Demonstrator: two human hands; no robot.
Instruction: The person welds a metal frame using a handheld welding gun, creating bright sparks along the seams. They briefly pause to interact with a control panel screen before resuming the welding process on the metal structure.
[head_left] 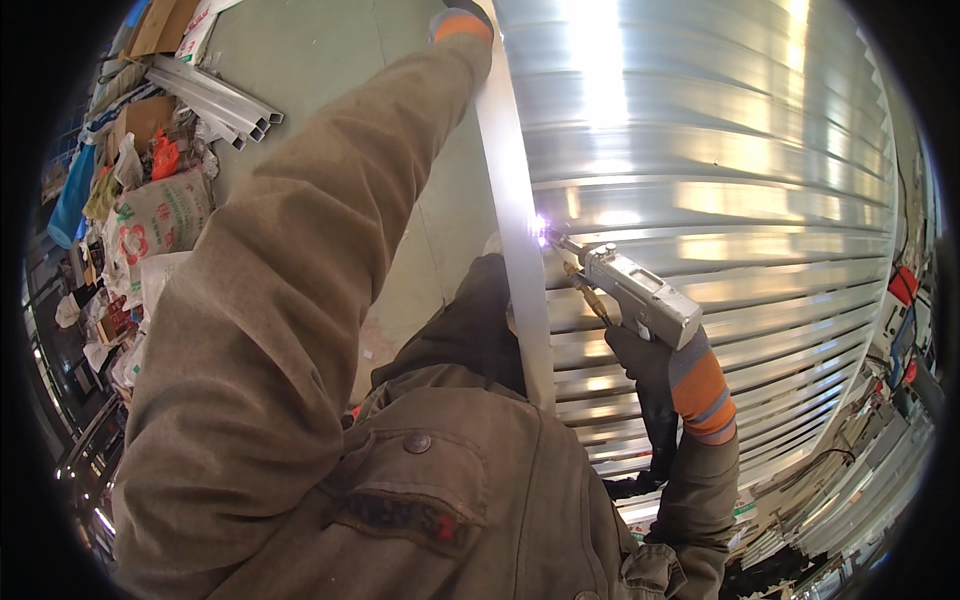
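Observation:
My right hand, in a dark glove with an orange and grey cuff, is wrapped round the grip of a silver handheld laser welding gun. At the gun's tip a bright violet-white spark glows against the long metal edge bar, where a slatted metal panel meets it. A brass-coloured nozzle piece sits below the gun's barrel. My left arm reaches far forward, and my left hand, gloved with an orange cuff, is at the bar's far end. Its fingers are cut off or hidden at the top edge.
Square metal tubes lie at the far left. Near them are piled printed sacks, a red plastic bag and cardboard. A greenish floor shows left of the bar. Metal strips and cables lie beyond the panel's right edge.

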